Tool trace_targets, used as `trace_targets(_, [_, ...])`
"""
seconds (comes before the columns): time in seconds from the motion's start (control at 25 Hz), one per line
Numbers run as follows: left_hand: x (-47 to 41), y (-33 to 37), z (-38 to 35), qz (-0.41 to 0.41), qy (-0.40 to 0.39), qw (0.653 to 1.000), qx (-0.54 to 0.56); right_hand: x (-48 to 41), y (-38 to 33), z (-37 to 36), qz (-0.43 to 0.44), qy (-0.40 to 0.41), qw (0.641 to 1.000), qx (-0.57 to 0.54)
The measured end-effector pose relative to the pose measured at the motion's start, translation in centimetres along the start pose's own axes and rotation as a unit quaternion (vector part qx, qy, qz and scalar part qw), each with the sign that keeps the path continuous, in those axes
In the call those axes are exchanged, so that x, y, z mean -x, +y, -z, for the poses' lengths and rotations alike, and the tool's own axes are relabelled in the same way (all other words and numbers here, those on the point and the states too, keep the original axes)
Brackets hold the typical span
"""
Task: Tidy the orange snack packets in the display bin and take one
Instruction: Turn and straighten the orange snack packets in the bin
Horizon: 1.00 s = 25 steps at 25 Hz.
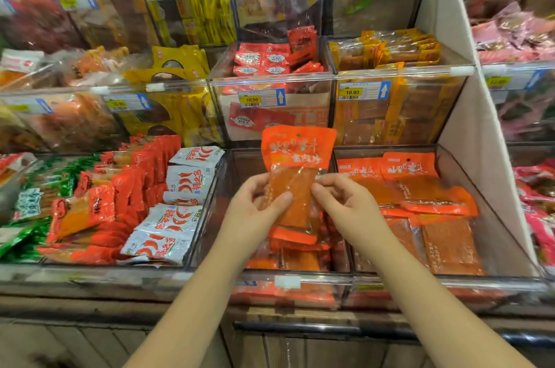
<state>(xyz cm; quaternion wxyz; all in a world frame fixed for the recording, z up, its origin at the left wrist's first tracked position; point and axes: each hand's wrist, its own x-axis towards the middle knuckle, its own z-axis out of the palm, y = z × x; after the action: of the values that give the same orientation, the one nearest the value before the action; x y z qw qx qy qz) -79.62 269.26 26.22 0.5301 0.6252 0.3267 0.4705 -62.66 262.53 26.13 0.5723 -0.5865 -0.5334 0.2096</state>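
Most of the fingers (260,182) of the left hand (255,211) and the right hand (350,211) are hidden behind the orange packet (297,154), whose white lettering is too smeared to read. The hands cover part of the stacked packets (295,252) below. The price label (364,91) has illegibly small print. The far-left bins (36,19) are blurred. The right edge cuts off the pink packets (539,214).

Centre price tag (251,99), yellow, on the front of the middle clear bin (312,91), reads 10.90. Right price tag (352,92), on the neighbouring bin (426,88), reads 10.90. Blue card (280,97) beside the centre tag: white upward arrow. Orange packet (297,151): white characters, too blurred to read.
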Motion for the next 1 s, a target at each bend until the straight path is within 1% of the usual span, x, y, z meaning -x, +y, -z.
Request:
trace_targets(0.08, [0.35, -0.27, -0.12, 0.023, -0.03, 0.999, 0.01, 0.42, 0.2, 0.39, 0.004, 0.006, 1.0, -0.004])
trace_targets(0.24, [0.54, -0.88, 0.47, 0.044, -0.036, 0.998, 0.023, 0.81, 0.0, 0.63, 0.021, 0.014, 1.0, 0.003])
trace_targets(0.36, [0.5, -0.93, 0.53, 0.044, -0.044, 0.997, 0.038, 1.06, -0.31, 0.64, 0.024, 0.024, 0.999, 0.006])
trace_targets(0.48, [0.67, -0.78, 0.5, 0.042, -0.04, 0.998, 0.04, 1.12, -0.49, 0.61, 0.026, 0.023, 0.999, 0.013])
trace_targets(0.68, [0.75, -0.7, 0.8, 0.064, -0.032, 0.995, 0.063, 1.16, -0.08, 0.42, 0.035, 0.023, 0.999, 0.034])
trace_targets(1.0, [0.78, -0.73, 0.78, 0.058, -0.028, 0.995, 0.081, 1.15, 0.0, 0.42, 0.025, 0.025, 0.999, 0.03])
